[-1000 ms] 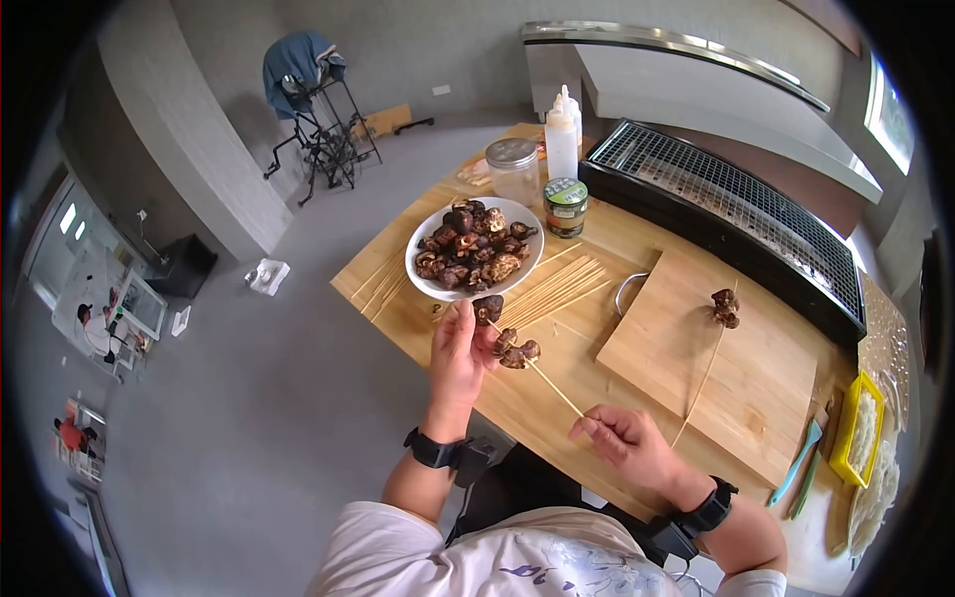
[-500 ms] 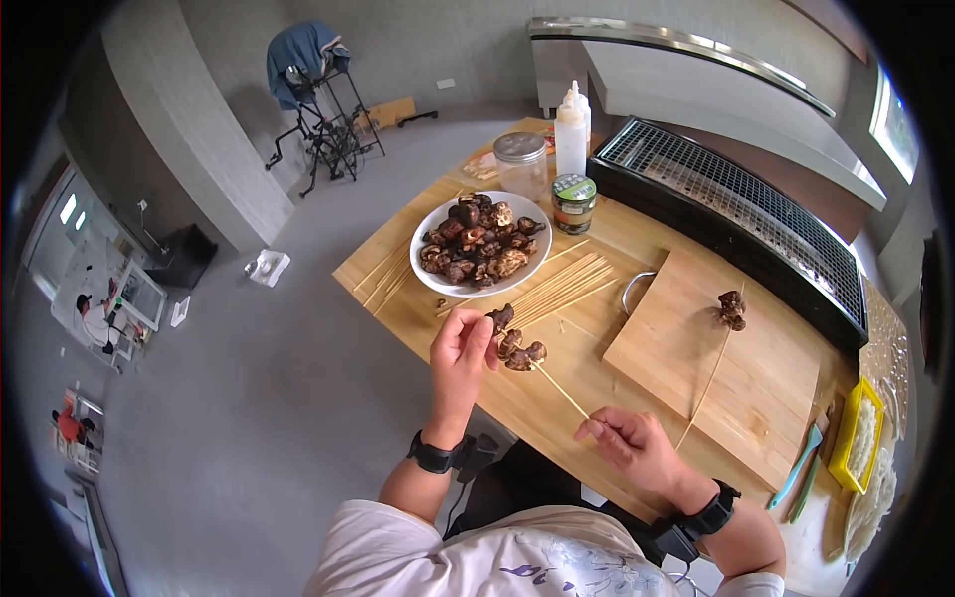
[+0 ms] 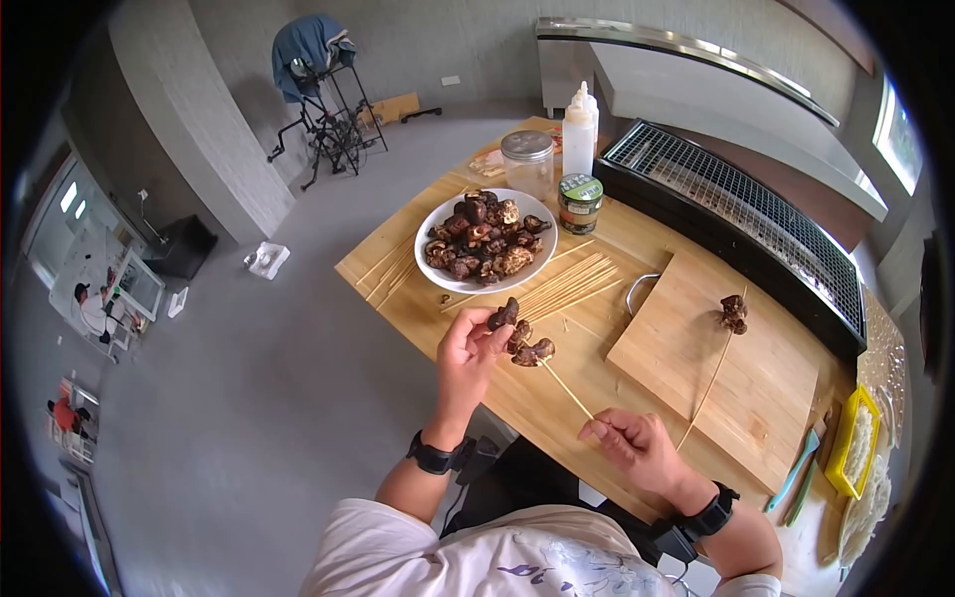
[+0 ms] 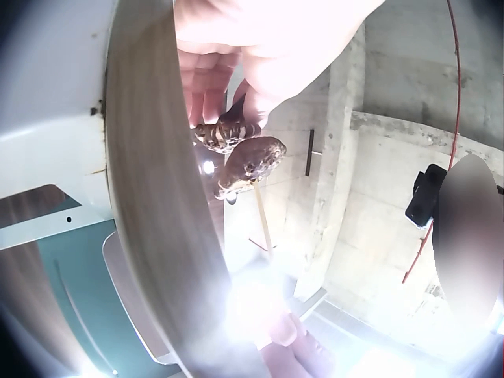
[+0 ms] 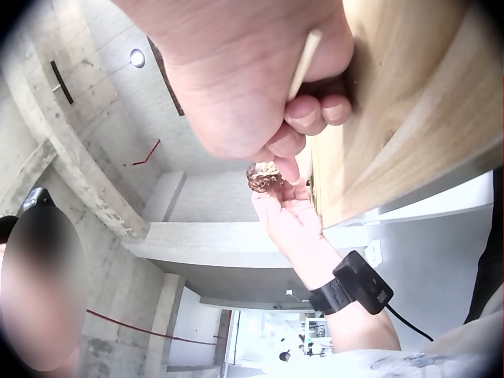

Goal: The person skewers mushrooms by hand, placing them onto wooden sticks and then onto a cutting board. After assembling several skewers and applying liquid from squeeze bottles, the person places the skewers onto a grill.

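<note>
In the head view, my left hand (image 3: 466, 360) pinches a dark brown shiitake mushroom (image 3: 504, 313) at the upper end of a thin bamboo skewer (image 3: 569, 390). Further down the same skewer sit more mushrooms (image 3: 534, 352), close below the left fingertips. My right hand (image 3: 639, 450) grips the skewer's lower end between thumb and curled fingers; the bare end pokes out past the fingers in the right wrist view. Behind the left hand stands a white oval plate (image 3: 468, 288) heaped with mushrooms (image 3: 487, 234). Another skewer with mushrooms (image 3: 734, 313) lies on the cutting board (image 3: 756, 398).
Loose bamboo skewers (image 3: 572, 287) lie beside the plate. Behind it are a lidded jar (image 3: 527, 164), a green-labelled can (image 3: 580, 204) and squeeze bottles (image 3: 577, 139). A black grill (image 3: 736, 219) runs along the far side. A brush (image 3: 794, 470) and a yellow tray (image 3: 848, 478) sit at the right.
My left thumb and fingers have shifted slightly right, closer over the mushrooms on the skewer. The right hand keeps its grip at the lower end. The head view has turned a little.
</note>
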`<move>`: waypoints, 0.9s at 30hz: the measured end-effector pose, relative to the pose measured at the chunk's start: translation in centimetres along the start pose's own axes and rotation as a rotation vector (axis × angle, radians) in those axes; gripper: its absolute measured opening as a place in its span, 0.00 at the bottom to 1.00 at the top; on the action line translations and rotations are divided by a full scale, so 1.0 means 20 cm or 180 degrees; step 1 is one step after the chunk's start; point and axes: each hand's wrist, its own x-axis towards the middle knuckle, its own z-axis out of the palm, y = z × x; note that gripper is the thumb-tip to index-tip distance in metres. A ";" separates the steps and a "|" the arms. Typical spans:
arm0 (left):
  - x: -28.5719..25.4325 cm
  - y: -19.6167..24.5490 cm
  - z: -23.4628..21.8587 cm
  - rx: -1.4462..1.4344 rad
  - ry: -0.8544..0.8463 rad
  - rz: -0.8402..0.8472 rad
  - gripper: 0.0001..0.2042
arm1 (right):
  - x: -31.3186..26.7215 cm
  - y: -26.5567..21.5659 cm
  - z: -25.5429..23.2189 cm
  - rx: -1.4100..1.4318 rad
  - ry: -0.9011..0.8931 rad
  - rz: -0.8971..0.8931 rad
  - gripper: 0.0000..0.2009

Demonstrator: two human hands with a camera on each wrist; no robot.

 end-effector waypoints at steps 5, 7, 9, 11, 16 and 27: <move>-0.02 -0.01 -0.02 0.0292 -0.0232 0.0089 0.08 | 0.00 -0.01 0.01 0.0023 0.0033 -0.0024 0.07; -0.01 -0.01 -0.02 0.0542 -0.0203 0.0302 0.07 | 0.00 -0.02 0.00 -0.0045 -0.0035 0.0171 0.07; -0.02 0.00 -0.02 0.0375 -0.0204 0.0124 0.08 | -0.01 -0.01 0.00 0.0037 -0.0039 0.0182 0.07; -0.02 -0.04 -0.02 -0.0066 -0.0251 -0.0067 0.09 | 0.00 0.01 0.00 0.0111 -0.0022 0.0197 0.07; -0.02 -0.03 0.01 -0.0421 -0.0045 -0.0220 0.11 | 0.00 0.00 0.00 0.0174 0.0029 0.0173 0.09; -0.08 0.01 0.03 0.0085 -0.0271 -0.0227 0.05 | -0.02 -0.12 -0.15 0.1240 0.1107 -0.0229 0.15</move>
